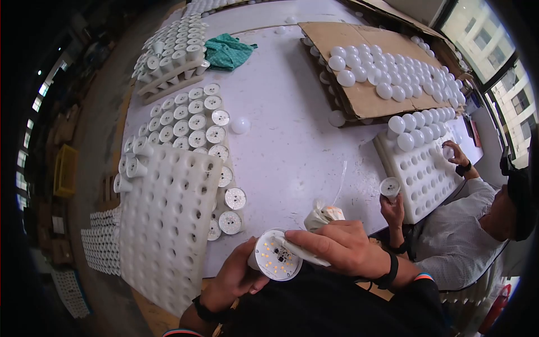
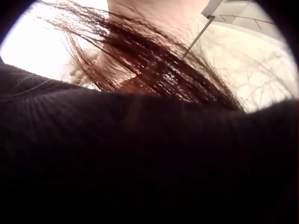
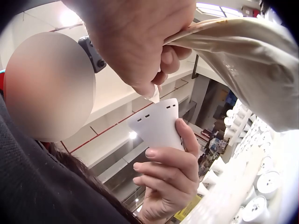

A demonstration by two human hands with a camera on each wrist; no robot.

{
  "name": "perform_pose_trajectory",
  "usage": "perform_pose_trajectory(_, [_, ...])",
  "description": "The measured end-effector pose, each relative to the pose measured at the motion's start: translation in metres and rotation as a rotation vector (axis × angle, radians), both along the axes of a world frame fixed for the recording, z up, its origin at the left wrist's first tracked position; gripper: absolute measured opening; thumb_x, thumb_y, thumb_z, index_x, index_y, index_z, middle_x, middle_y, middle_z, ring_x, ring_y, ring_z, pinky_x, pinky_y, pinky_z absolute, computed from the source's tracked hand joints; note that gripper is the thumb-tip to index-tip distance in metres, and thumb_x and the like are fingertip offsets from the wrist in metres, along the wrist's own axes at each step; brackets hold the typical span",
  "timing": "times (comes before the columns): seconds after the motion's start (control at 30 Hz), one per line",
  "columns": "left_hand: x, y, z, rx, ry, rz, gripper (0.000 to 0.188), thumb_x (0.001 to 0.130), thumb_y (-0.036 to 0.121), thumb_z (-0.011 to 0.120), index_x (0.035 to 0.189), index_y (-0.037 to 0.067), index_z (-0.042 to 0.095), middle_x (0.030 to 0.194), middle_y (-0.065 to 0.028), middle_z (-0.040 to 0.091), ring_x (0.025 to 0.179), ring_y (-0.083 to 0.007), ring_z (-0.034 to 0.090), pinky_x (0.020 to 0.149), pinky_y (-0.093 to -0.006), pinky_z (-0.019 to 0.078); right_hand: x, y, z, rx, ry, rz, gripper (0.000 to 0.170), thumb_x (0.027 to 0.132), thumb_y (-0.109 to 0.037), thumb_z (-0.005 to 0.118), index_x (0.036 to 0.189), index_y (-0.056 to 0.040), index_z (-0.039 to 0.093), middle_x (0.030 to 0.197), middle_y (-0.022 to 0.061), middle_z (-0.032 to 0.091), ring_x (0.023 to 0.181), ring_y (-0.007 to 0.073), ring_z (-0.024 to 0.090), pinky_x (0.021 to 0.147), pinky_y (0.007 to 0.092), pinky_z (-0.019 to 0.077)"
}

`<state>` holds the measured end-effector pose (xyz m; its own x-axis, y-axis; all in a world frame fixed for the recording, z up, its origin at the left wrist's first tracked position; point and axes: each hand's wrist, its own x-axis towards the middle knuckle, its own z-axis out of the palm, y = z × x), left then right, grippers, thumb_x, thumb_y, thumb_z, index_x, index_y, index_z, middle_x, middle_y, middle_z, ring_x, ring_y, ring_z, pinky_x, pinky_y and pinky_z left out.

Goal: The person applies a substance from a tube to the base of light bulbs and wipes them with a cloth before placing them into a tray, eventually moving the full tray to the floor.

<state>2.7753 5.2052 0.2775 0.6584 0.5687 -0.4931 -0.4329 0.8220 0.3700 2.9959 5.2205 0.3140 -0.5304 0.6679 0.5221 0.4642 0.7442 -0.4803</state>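
Now | left hand (image 1: 236, 272) is gripping the lamp cup (image 1: 275, 257), right of the foam tray (image 1: 168, 224) | right hand (image 1: 342, 247) is clutching the white bag (image 3: 247, 70), aiming at the cup's edge | I'm thinking even squeezing, slow turning would suit

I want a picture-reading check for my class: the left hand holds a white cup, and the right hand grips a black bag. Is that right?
Not quite: the bag is whitish, not black, as the right wrist view shows. The left hand does hold a white cup, and the right hand grips the bag.
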Motion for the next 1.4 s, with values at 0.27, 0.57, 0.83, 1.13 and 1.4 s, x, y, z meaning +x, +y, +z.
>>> perform_pose_trajectory(0.27, [-0.002, -0.005, 0.000, 0.028, 0.019, -0.010, 0.043, 0.090, 0.039, 0.036, 0.098, 0.000, 0.051, 0.068, -0.0099, 0.056, 0.039, -0.0161, 0.051, 0.027, -0.0226, 0.0356, -0.002, -0.003, 0.001, 0.007, -0.031, -0.011, 0.054, 0.062, -0.009, 0.068, 0.113, -0.0035, 0.054, 0.058, 0.0003, 0.043, 0.045, 0.0125, 0.048, 0.039, 0.0276, 0.0370])
perform_pose_trajectory(0.57, [-0.009, -0.006, -0.007, 0.140, 0.039, 0.024, 0.049, 0.088, 0.041, 0.042, 0.110, -0.002, 0.044, 0.087, -0.0127, 0.058, 0.062, -0.0179, 0.060, 0.040, -0.0235, 0.0470, -0.001, -0.004, -0.003, 0.064, -0.057, -0.074, 0.042, 0.062, -0.009, 0.060, 0.103, -0.0018, 0.056, 0.059, 0.0007, 0.041, 0.045, 0.0119, 0.048, 0.040, 0.0259, 0.0393])
perform_pose_trajectory(0.83, [-0.006, -0.010, 0.003, 0.314, 0.120, 0.234, 0.045, 0.082, 0.020, 0.057, 0.119, 0.000, 0.043, 0.109, -0.0135, 0.055, 0.092, -0.0218, 0.058, 0.072, -0.0340, 0.0517, 0.001, -0.002, 0.000, -0.042, -0.076, -0.043, 0.028, 0.064, -0.010, 0.058, 0.090, -0.0027, 0.051, 0.064, 0.0036, 0.043, 0.047, 0.0154, 0.050, 0.042, 0.0296, 0.0409])
perform_pose_trajectory(1.13, [-0.011, -0.005, 0.000, 0.484, 0.101, 0.324, 0.035, 0.067, -0.005, 0.051, 0.102, -0.001, 0.056, 0.119, -0.0189, 0.045, 0.107, -0.0287, 0.049, 0.093, -0.0394, 0.0392, 0.001, -0.003, -0.005, -0.129, -0.063, -0.032, 0.023, 0.062, -0.006, 0.060, 0.083, -0.0034, 0.048, 0.066, 0.0053, 0.047, 0.050, 0.0184, 0.054, 0.041, 0.0306, 0.0412])
perform_pose_trajectory(1.4, [-0.009, -0.005, -0.001, 0.638, 0.185, 0.394, 0.020, 0.059, -0.012, 0.049, 0.070, 0.001, 0.059, 0.111, -0.0145, 0.046, 0.109, -0.0336, 0.047, 0.091, -0.0424, 0.0404, 0.001, -0.007, -0.002, -0.360, 0.039, -0.013, 0.023, 0.066, -0.012, 0.069, 0.083, -0.0069, 0.055, 0.064, 0.0041, 0.051, 0.053, 0.0213, 0.055, 0.044, 0.0309, 0.0435])
